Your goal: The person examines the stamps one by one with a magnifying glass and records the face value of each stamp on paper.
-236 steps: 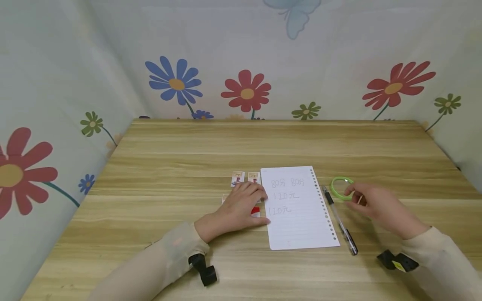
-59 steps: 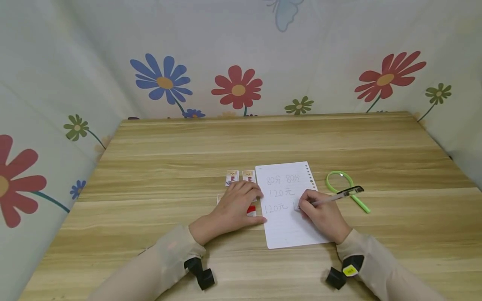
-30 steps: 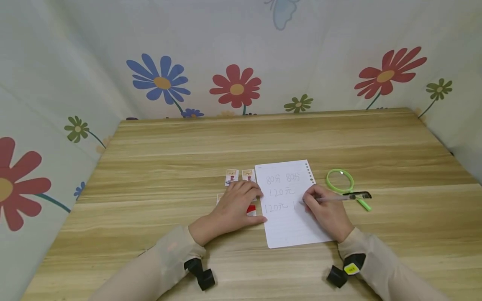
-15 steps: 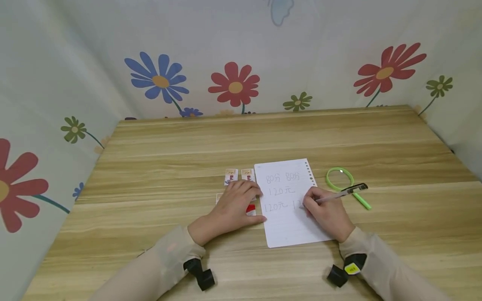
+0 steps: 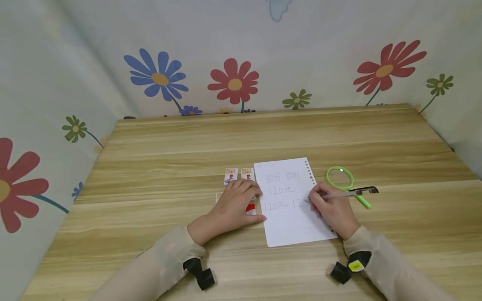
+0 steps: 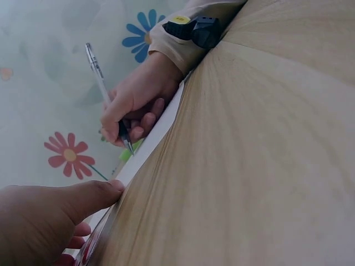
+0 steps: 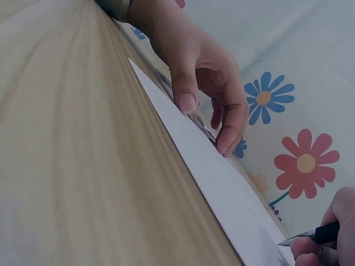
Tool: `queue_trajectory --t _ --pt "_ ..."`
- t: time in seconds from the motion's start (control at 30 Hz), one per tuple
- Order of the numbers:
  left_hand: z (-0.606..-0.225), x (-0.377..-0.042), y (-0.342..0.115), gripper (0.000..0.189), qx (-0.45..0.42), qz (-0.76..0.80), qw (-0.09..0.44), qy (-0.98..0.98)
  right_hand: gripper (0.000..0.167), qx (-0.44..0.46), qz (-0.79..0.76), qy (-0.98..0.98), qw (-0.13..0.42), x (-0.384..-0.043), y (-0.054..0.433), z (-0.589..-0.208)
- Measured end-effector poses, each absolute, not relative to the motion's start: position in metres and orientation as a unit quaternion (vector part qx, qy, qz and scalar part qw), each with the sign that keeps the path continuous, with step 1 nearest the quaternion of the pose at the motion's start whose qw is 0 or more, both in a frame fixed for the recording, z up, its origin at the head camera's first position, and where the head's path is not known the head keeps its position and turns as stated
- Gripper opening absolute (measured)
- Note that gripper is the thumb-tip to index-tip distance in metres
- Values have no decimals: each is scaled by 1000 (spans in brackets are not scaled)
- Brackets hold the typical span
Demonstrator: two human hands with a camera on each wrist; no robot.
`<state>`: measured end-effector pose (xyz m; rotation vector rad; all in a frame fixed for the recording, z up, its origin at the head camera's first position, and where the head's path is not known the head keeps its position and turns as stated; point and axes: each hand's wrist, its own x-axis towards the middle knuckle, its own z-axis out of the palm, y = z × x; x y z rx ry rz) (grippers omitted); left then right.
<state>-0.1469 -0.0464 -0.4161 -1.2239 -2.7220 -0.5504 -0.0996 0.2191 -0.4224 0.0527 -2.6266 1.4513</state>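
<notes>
In the head view my right hand (image 5: 336, 212) pinches a gel pen (image 5: 350, 193) with a clear barrel and black grip. Its tip is at the sheet of lined paper (image 5: 286, 228), just right of a handwritten "12" in the third row; "80分 80分", "120元" and "120元" also show. My left hand (image 5: 231, 207) rests with relaxed fingers over small printed cards (image 5: 231, 176), its thumb and fingertips at the paper's left edge. Part of the cards lies hidden under that hand. The left wrist view shows the pen (image 6: 95, 66) slanting down to the paper.
A green-rimmed magnifying glass (image 5: 340, 177) lies right of the paper, its handle partly behind the pen. The wooden table (image 5: 169, 150) reaches back to a flower-printed cloth (image 5: 301, 50). Both wrists carry black camera mounts (image 5: 199, 274).
The right hand put the magnifying glass down and took up the pen that lay beside the paper. A "12" has been added in the third row, and the hand has shifted slightly right.
</notes>
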Motion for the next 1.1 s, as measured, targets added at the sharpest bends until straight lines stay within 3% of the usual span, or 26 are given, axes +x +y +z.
queue_trajectory --t 0.37,0.83,1.1 --pt "-415 -149 -48 53 -401 -183 47 -896 17 16 449 -888 96 -101 216 -421" --pt "-414 -151 -51 53 -402 -191 46 -895 21 -21 527 -848 48 -102 218 -417" --pt "-416 -153 -50 54 -403 -188 47 -895 14 -12 517 -854 64 -101 223 -418"
